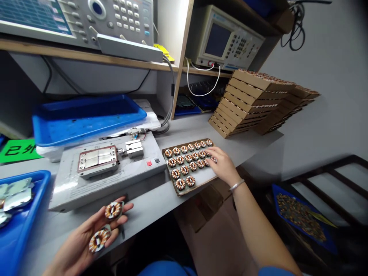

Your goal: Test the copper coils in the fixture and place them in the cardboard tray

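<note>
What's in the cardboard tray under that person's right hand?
The cardboard tray holds rows of copper-wound ring coils. The right hand covers one corner, so whatever coils lie beneath it cannot be seen.

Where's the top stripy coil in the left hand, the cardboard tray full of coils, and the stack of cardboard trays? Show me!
Upper toroidal coil (pixel 108 211), head view, on its copper winding.
Cardboard tray (pixel 201 184), head view, on its bare front edge.
Stack of cardboard trays (pixel 244 101), head view, on the stacked tray edges.
</note>
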`<move>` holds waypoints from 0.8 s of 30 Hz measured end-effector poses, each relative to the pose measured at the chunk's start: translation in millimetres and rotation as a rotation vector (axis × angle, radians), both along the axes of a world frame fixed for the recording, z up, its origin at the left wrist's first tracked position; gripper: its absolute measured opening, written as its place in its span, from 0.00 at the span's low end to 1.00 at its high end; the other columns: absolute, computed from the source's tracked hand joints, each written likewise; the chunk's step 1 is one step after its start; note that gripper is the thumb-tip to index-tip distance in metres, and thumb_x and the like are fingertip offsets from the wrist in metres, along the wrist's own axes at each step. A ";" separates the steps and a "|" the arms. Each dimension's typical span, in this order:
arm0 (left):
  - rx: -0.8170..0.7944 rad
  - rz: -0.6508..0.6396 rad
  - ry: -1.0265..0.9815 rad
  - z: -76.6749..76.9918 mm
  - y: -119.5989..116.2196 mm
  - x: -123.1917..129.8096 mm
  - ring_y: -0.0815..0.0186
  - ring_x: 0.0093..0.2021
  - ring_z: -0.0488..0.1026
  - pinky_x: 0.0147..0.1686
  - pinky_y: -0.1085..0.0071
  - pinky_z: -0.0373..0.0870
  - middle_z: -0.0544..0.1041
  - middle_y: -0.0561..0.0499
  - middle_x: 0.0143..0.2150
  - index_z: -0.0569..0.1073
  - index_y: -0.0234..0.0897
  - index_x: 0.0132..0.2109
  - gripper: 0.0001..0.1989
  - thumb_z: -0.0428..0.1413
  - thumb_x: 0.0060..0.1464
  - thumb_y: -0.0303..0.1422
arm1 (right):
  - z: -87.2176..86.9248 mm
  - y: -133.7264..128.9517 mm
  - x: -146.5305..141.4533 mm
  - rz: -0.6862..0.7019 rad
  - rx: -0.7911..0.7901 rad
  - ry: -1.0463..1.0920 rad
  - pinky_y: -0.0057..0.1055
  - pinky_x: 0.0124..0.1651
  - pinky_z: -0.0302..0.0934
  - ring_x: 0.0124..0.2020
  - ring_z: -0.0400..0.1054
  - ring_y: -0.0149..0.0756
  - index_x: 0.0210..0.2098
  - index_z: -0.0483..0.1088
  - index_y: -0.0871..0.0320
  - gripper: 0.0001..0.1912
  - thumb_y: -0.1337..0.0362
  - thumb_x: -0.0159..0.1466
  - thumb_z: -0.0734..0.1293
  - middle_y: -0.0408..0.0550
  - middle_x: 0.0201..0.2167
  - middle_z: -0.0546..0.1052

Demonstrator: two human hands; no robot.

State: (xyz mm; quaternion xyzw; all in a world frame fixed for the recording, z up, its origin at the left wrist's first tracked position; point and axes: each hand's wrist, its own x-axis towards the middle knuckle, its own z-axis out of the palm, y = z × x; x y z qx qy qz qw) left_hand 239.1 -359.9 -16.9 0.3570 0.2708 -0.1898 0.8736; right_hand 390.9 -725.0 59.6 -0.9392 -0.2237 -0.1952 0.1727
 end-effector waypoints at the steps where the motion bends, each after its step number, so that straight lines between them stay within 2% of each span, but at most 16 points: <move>1: 0.011 -0.001 -0.007 0.7 -0.2 -0.2 0.55 0.38 0.75 0.29 0.65 0.76 0.74 0.37 0.48 0.59 0.36 0.59 0.27 0.52 0.52 0.25 | 2.7 11.4 -2.2 0.056 -0.006 0.011 0.37 0.54 0.55 0.50 0.61 0.38 0.47 0.67 0.55 0.17 0.70 0.59 0.60 0.48 0.47 0.69; 4: 0.025 0.009 -0.015 0.9 0.7 -3.0 0.55 0.40 0.75 0.30 0.66 0.76 0.73 0.37 0.49 0.60 0.36 0.59 0.26 0.52 0.52 0.26 | 0.1 35.0 -0.7 0.188 -0.146 0.103 0.37 0.52 0.54 0.47 0.60 0.38 0.44 0.69 0.54 0.16 0.71 0.56 0.63 0.46 0.45 0.70; 8: 0.020 0.001 -0.022 -1.9 3.9 -7.2 0.56 0.38 0.75 0.29 0.66 0.76 0.72 0.36 0.50 0.60 0.36 0.58 0.26 0.53 0.52 0.28 | -12.7 40.2 7.0 0.167 -0.316 0.160 0.39 0.48 0.52 0.45 0.58 0.39 0.38 0.71 0.53 0.14 0.71 0.52 0.67 0.45 0.39 0.70; 11: -0.010 -0.001 -0.019 -4.5 4.9 -5.9 0.57 0.38 0.75 0.31 0.65 0.76 0.72 0.38 0.50 0.60 0.39 0.58 0.27 0.55 0.50 0.27 | -16.8 37.6 8.2 0.139 -0.325 0.158 0.38 0.47 0.50 0.44 0.56 0.40 0.38 0.70 0.53 0.15 0.72 0.51 0.68 0.45 0.38 0.70; 15: -0.033 -0.028 0.013 -9.9 6.4 -1.4 0.57 0.39 0.75 0.32 0.66 0.76 0.72 0.40 0.51 0.62 0.40 0.57 0.28 0.57 0.48 0.27 | -16.4 36.4 6.7 0.178 -0.309 0.180 0.37 0.46 0.49 0.43 0.57 0.39 0.37 0.68 0.55 0.13 0.71 0.52 0.68 0.45 0.37 0.70; 24: -0.085 -0.086 -0.003 -22.6 12.0 4.1 0.61 0.38 0.75 0.30 0.68 0.75 0.68 0.46 0.56 0.61 0.43 0.58 0.25 0.53 0.52 0.27 | -16.5 31.9 3.2 0.203 -0.304 0.195 0.35 0.43 0.49 0.43 0.57 0.39 0.39 0.68 0.54 0.14 0.71 0.53 0.69 0.45 0.37 0.70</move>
